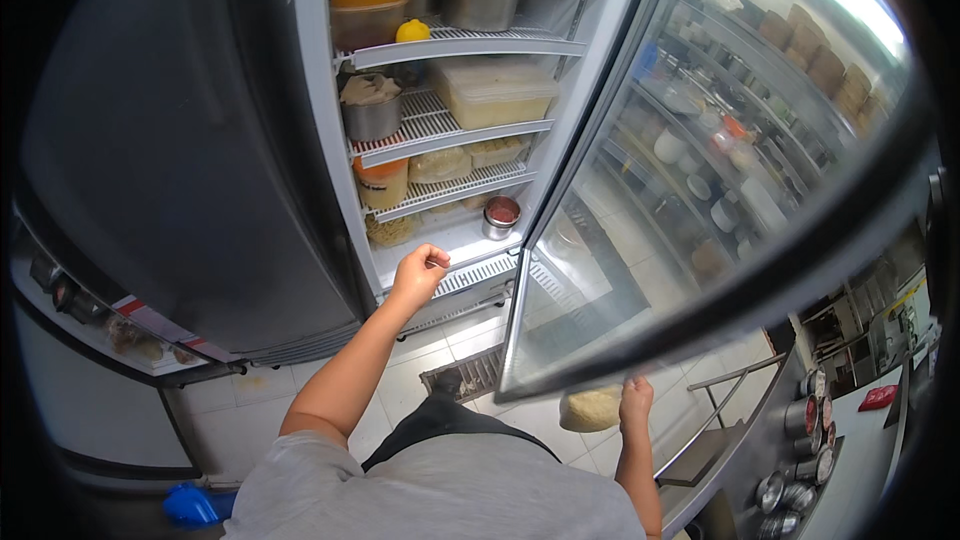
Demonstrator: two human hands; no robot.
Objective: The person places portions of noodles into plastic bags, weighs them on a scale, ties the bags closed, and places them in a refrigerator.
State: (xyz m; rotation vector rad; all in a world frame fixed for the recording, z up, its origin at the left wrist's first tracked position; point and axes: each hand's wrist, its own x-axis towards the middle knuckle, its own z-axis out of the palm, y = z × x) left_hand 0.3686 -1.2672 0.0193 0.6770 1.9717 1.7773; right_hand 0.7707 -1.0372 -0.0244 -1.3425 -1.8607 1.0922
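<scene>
In the head view my left hand point(424, 274) is held in front of the lowest part of an upright refrigerator, its fingers curled; whether they grip anything cannot be told. My right hand point(637, 396), low at the right beside the open glass door point(600, 270), grips a clear plastic bag of pale yellowish food point(590, 409) that hangs down. Steel cups point(499, 229), the top one holding something dark red, stand on the refrigerator's floor. Above, wire shelves carry a large lidded plastic box point(491, 94), a steel pot point(373, 116), an orange-lidded tub point(382, 184) and a yellow lemon point(412, 31).
A dark refrigerator door point(172, 127) fills the left side. A floor drain grate point(476, 375) lies near my foot. At the right, a steel counter point(720, 457) bears several steel containers point(802, 416). A blue plastic object point(196, 505) is at the lower left.
</scene>
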